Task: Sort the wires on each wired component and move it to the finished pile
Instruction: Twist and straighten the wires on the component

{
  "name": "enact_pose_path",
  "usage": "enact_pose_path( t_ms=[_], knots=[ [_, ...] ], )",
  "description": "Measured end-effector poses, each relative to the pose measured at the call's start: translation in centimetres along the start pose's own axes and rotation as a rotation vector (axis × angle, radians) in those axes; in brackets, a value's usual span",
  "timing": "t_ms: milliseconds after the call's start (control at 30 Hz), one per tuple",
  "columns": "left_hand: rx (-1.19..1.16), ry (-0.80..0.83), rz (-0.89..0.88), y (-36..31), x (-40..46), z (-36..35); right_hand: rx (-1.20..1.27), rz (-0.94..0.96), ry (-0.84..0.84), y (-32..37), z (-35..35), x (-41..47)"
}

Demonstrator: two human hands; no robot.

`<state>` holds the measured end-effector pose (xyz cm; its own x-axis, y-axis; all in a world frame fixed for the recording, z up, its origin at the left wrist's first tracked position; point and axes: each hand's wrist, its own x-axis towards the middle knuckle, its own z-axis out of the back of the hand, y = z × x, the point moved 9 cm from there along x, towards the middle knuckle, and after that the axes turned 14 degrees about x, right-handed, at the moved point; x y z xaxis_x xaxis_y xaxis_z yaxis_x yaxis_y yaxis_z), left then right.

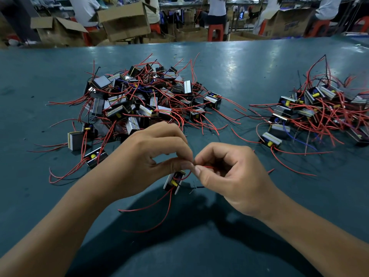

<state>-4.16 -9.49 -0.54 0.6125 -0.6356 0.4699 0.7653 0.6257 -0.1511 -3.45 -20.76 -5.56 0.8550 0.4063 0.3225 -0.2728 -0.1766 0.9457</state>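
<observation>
Large pile (143, 100) lies far left on the table (40, 86). Left hand (147, 156) and right hand (229, 176) both pinch a red wire (207, 167); the component (174, 181) hangs just beneath the fingertips. Second pile (319, 112) sits right.

Both forearms reach forward, converging. Left hand (151, 154): fingers curled, thumb and forefinger pinched together. Right hand (229, 176): fingers curled, thumb against forefinger, tips touching those of the left hand.
</observation>
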Motion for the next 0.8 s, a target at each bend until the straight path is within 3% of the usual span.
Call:
enact_pose_path(
  t_ms=[200,333,467,633,800],
  knots=[
    [-0.126,0.094,0.145,0.1,-0.1,-1.3,-0.092,0.064,-0.029,0.5,0.4,-0.1],
    [-0.447,0.140,0.437,1.4,-0.7,-3.0,-0.224,0.134,-0.070,1.3,0.7,-0.1],
    [-0.643,0.049,0.676,2.5,-1.6,-3.6,-0.256,0.133,-0.110,1.4,0.9,0.0],
    [-0.300,-0.016,0.389,1.4,-0.7,-0.7,-0.129,0.029,-0.194,0.4,2.0,0.3],
    [0.021,-0.073,0.102,0.1,-0.3,1.1,-0.063,-0.008,-0.163,0.1,1.9,0.4]
  ],
)
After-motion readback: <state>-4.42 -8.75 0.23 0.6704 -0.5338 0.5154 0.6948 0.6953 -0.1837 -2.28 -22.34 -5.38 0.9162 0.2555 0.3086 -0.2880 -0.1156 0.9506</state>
